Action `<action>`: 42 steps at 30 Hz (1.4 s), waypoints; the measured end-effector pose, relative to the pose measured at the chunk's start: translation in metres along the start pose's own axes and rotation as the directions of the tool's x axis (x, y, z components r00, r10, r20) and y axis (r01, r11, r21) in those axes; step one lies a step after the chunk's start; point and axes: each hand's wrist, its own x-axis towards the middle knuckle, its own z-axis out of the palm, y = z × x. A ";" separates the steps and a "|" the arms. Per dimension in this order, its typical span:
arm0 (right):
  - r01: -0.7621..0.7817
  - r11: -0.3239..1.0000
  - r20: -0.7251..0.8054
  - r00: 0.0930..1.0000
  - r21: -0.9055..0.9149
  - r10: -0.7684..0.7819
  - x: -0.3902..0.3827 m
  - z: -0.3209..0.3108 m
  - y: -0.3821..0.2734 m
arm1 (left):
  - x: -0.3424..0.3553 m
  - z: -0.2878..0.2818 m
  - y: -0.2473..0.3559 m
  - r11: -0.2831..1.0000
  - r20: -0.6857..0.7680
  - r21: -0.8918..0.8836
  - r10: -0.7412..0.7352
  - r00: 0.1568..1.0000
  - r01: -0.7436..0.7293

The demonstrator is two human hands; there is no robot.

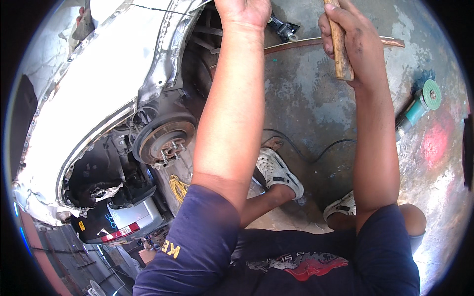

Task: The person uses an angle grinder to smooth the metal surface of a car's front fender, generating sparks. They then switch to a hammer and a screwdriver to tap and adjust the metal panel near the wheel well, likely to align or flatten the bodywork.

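My right hand (358, 47) is closed around a wooden handle (341, 56). The tool's far end lies beyond the top edge, so its head is hidden. My left arm stretches up beside the car body, and only the wrist and heel of my left hand (245, 12) show; its fingers are cut off by the top edge. Left of that arm is the bare, shiny car body (108, 54) with an open wheel arch. A brake disc (165, 138) with bare wheel studs sits by the arch, without a wheel.
A green angle grinder (414, 112) lies on the concrete at right. Near the top are a long curved strip (301, 43) and a black tool (284, 29). A black cord (308, 160) crosses the floor by my shoes. Yellow rope (177, 187) lies below the disc.
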 end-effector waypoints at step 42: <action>-0.051 0.986 -0.126 0.989 0.158 0.071 -0.027 0.025 0.009 | -0.025 -0.002 0.003 0.991 -0.096 -0.089 -0.107 0.990 0.098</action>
